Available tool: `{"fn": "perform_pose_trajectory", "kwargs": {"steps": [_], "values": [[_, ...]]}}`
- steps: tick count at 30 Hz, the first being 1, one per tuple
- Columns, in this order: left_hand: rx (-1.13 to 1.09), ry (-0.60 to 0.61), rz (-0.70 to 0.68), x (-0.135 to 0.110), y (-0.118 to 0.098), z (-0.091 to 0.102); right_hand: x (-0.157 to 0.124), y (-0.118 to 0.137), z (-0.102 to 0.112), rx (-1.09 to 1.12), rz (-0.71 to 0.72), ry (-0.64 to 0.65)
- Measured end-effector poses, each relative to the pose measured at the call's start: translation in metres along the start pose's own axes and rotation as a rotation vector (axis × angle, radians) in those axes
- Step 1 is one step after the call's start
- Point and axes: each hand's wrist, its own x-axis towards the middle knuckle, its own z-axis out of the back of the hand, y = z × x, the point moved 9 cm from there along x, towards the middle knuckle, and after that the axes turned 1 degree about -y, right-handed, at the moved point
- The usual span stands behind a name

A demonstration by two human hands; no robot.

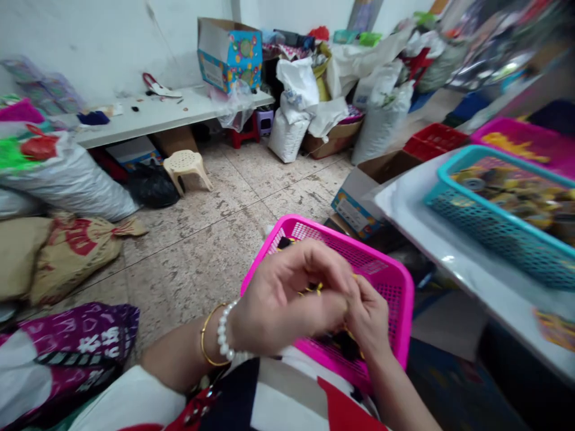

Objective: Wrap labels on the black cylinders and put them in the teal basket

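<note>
My left hand point(287, 299), with a pearl bracelet point(223, 331) and a gold bangle at the wrist, is raised with its thumb and fingers curled into a pinch. Its fingertips meet those of my right hand point(368, 311), whose fingers are closed too. A speck of yellow shows between the fingertips, but what they hold is too small and hidden to name. Both hands are over a pink plastic basket point(399, 281) on my lap. Small black and yellow pieces point(344, 346) lie in it, partly covered by my hands.
On my right, a white table point(417, 221) carries a teal basket point(485, 218) of small yellowish pieces and a pink tray point(530, 134). A cardboard box point(359, 200) stands beside it. A cream stool point(186, 164) and stuffed sacks point(90, 179) are on the floor to the left.
</note>
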Motion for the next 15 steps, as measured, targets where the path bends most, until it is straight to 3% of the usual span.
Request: {"fn": "perform_pose_trajectory", "kwargs": {"steps": [3, 6, 9, 15], "values": [[0.048, -0.044, 0.134, 0.029, 0.064, 0.000, 0.000, 0.004, 0.006, 0.006, -0.018, -0.021], [0.111, -0.063, 0.163, 0.040, 0.105, 0.000, -0.001, 0.009, 0.011, 0.001, 0.010, -0.038], [0.126, -0.078, 0.167, 0.040, 0.120, 0.002, -0.004, 0.012, 0.012, -0.059, 0.074, -0.036], [0.144, -0.055, 0.130, 0.040, 0.115, -0.001, -0.005, 0.009, 0.005, -0.136, 0.157, 0.002]]}}
